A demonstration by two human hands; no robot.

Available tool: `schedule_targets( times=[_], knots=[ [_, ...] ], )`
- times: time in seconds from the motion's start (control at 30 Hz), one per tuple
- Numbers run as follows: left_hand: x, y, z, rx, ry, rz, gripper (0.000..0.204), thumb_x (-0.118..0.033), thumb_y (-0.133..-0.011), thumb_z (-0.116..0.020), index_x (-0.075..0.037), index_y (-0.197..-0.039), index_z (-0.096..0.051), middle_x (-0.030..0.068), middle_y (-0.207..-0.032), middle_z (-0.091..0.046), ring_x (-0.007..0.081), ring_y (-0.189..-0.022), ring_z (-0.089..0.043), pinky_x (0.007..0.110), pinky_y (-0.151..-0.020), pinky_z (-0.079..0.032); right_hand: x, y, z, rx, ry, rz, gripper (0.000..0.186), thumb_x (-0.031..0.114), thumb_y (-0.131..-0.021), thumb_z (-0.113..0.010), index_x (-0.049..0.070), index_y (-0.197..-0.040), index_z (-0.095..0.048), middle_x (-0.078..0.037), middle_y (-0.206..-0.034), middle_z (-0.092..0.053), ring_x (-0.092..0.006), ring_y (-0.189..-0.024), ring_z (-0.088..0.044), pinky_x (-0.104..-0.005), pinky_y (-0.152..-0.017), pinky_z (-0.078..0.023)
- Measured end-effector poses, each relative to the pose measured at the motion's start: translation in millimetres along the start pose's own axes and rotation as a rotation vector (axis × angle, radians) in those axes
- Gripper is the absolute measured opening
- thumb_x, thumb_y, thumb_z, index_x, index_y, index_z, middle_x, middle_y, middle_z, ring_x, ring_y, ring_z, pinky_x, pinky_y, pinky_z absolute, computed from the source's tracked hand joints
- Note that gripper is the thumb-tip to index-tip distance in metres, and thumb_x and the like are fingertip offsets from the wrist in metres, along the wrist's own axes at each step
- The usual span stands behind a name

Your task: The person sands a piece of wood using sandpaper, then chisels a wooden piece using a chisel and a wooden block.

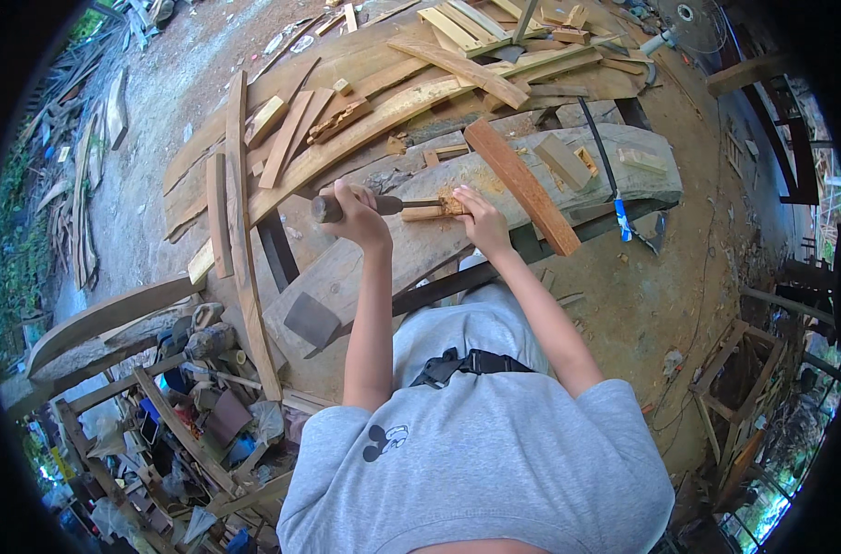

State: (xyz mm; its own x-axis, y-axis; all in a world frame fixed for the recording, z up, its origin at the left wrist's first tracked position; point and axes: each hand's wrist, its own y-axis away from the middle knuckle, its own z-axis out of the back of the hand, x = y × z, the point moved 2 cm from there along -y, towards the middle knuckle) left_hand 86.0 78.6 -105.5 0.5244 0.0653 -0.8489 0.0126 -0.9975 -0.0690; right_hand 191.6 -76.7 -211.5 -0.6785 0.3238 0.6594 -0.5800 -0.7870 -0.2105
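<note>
Evidently cutting is begun, unfinished: shavings (487, 181) lie about; left hand (354, 214) clenches chisel (389, 205), right hand (484, 224) presses wood piece (422, 213).

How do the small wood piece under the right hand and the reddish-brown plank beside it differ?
The reddish-brown plank is much longer than the small wood piece. The small wood piece is pale tan, the plank reddish-brown. The right hand rests on the small wood piece; no hand touches the plank. Both are wooden and lie on the workbench.
</note>
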Motion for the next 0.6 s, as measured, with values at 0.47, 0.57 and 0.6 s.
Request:
schedule_targets(
  times=[0.47, 0.57, 0.6],
  knots=[
    [-27.4, -11.6, 6.8, 0.198, 0.144, -0.055, 0.022, -0.001, -0.080, -0.045, -0.008, -0.063, -0.035, 0.0001, -0.046, -0.034, 0.0068, -0.036, -0.029, 0.021, -0.035, -0.026, 15.8, -7.4, -5.2, 0.038, 0.050, 0.026, 0.043, 0.013, -0.067, -0.066, 0.009, -0.108, -0.055, -0.007, -0.098, -0.057, -0.0240, -0.100, -0.051, -0.0359, -0.087, -0.038],
    [-23.0, -4.7, -1.8, 0.288, 0.139, 0.001, 0.023, 0.000, -0.080, -0.046, -0.008, -0.062, -0.035, 0.0004, -0.045, -0.035, 0.0066, -0.036, -0.030, 0.021, -0.034, -0.025, 14.2, -6.5, 1.2, -0.071, 0.020, 0.034, 0.035, 0.011, -0.067, -0.064, 0.006, -0.101, -0.058, -0.006, -0.099, -0.058, -0.0235, -0.098, -0.052, -0.0365, -0.085, -0.038],
    [-20.8, -2.6, -3.9, 0.292, 0.132, 0.007, 0.023, 0.000, -0.080, -0.046, -0.008, -0.062, -0.035, 0.0004, -0.045, -0.035, 0.0066, -0.036, -0.030, 0.021, -0.034, -0.025, 12.9, -6.7, 7.2, -0.102, 0.018, 0.027, 0.035, 0.011, -0.067, -0.064, 0.006, -0.101, -0.058, -0.006, -0.099, -0.058, -0.0235, -0.098, -0.052, -0.0365, -0.085, -0.038]
  ],
)
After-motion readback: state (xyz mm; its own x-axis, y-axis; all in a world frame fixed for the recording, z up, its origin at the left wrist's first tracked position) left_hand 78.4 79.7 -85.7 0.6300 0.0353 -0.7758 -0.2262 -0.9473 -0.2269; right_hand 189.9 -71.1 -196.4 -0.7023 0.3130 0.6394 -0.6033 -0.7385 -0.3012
